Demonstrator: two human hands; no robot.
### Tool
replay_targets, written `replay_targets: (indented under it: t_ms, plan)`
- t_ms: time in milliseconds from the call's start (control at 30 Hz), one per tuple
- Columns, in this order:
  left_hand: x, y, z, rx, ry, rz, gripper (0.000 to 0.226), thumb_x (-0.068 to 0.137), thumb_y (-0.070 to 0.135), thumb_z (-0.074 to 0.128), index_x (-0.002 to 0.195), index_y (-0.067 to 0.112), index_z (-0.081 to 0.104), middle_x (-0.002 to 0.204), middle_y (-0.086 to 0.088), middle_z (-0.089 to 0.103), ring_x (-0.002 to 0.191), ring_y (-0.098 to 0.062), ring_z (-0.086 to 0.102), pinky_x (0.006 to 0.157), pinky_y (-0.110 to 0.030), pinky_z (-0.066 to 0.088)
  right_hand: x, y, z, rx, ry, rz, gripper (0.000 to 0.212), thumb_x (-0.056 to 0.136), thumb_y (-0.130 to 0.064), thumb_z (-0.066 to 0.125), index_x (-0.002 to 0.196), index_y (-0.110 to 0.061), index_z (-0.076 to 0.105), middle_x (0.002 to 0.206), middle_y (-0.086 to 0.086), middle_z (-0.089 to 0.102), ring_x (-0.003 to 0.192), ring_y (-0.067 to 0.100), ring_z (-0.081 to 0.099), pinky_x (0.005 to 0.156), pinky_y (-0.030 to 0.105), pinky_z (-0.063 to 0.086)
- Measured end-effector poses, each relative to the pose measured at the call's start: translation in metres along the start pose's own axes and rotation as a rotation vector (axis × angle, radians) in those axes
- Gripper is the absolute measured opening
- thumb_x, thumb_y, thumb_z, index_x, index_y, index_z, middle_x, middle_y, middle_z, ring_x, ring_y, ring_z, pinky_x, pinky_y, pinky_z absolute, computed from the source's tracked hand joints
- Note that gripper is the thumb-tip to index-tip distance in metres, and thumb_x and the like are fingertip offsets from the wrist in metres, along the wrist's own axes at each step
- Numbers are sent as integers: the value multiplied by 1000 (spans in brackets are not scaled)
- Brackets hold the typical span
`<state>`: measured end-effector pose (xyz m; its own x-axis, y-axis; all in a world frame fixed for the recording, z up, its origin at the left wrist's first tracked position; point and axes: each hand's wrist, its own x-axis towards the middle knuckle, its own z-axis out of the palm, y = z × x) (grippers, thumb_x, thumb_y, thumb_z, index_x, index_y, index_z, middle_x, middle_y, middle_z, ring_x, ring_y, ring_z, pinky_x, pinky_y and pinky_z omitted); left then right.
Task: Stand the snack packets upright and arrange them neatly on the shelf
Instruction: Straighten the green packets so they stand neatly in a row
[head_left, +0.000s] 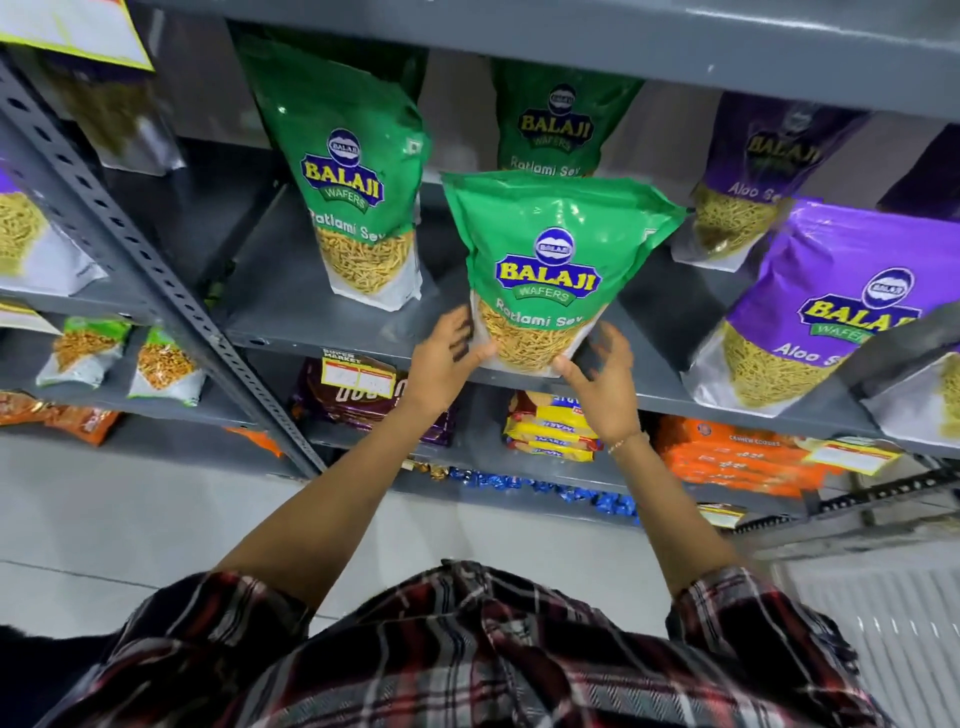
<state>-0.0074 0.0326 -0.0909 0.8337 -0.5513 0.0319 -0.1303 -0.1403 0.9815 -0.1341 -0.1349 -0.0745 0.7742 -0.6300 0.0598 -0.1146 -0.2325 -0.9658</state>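
A green Ratlami Sev packet (550, 265) stands upright at the front edge of the grey shelf (291, 306). My left hand (449, 353) grips its lower left corner. My right hand (602, 374) is at its lower right corner, thumb touching the base, fingers spread apart. A second green packet (353, 176) stands upright to the left, and a third (556, 130) stands behind the held one. On the right stand purple Aloo Sev packets, one at the front (826, 306) and one at the back (763, 171).
A perforated grey upright (130, 249) divides this bay from the left one, which holds more packets. Lower shelves carry brown (363, 389), yellow (550, 431) and orange (737, 457) biscuit packs. The shelf above (571, 47) overhangs the packet tops.
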Motion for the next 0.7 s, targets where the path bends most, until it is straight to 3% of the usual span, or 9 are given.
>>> replay_targets:
  t_ms: [67, 100, 233, 333, 400, 467, 533, 600, 700]
  plan:
    - [-3, -8, -23, -19, 95, -45, 53, 82, 22, 69, 129, 9, 47, 125, -1, 57, 107, -9, 57, 83, -7, 48, -24, 1, 20, -103, 326, -66, 25, 88, -27, 62, 108, -15, 51, 110, 3, 53, 91, -1, 54, 80, 35, 52]
    - [-4, -12, -39, -10, 172, -51, 49, 82, 22, 69, 124, 8, 50, 118, -4, 61, 101, -11, 59, 80, -9, 49, -35, 0, 33, -156, 383, -115, 15, 90, -30, 57, 99, -18, 53, 100, 2, 56, 82, 1, 54, 74, 40, 51]
    - [14, -17, -113, 45, 447, -5, 54, 72, 12, 78, 115, -1, 47, 106, -16, 57, 87, -16, 57, 73, -16, 48, -51, -32, 109, -245, -53, -244, 11, 92, -32, 52, 93, -25, 59, 87, -4, 64, 77, 0, 58, 72, 31, 50]
    - [51, -11, -162, 260, 356, -46, 94, 67, 19, 82, 139, 0, 24, 141, -21, 35, 130, -29, 39, 107, -36, 35, -11, -65, 164, -261, -243, -261, 33, 90, -24, 57, 119, -9, 54, 120, 13, 58, 108, 21, 58, 92, 40, 50]
    - [75, -5, -184, 366, 225, -32, 116, 63, 26, 85, 146, 3, 8, 155, -18, 15, 143, -26, 17, 116, -37, 20, 22, -87, 188, -205, -235, -146, 59, 88, -23, 62, 136, -4, 35, 137, 15, 46, 125, 25, 47, 101, 29, 40]
    - [93, 1, -195, 329, 90, -31, 118, 60, 22, 87, 147, 8, 7, 154, -12, 22, 141, -22, 24, 115, -37, 25, 53, -99, 199, -149, -199, -36, 72, 84, -20, 67, 138, 1, 25, 134, 13, 50, 122, 20, 46, 89, 14, 35]
    - [102, 2, -201, 266, -13, -91, 98, 63, 14, 85, 141, 11, 26, 141, -9, 46, 130, -22, 44, 107, -38, 39, 74, -100, 204, -169, -173, 9, 61, 80, -17, 71, 128, 1, 37, 124, 16, 60, 114, 27, 56, 76, 14, 39]
    - [103, -3, -205, 282, 21, -125, 77, 63, 11, 84, 128, 8, 43, 125, -10, 61, 116, -26, 58, 98, -39, 48, 84, -97, 206, -203, -154, 29, 52, 77, -14, 73, 118, 2, 45, 120, 19, 63, 110, 31, 60, 86, 26, 47]
    - [93, -9, -208, 331, 122, -95, 71, 58, 15, 87, 119, 5, 51, 116, -13, 67, 101, -23, 65, 91, -39, 53, 85, -92, 209, -220, -162, 41, 47, 76, -12, 74, 113, 0, 46, 117, 20, 64, 108, 31, 62, 95, 44, 50]
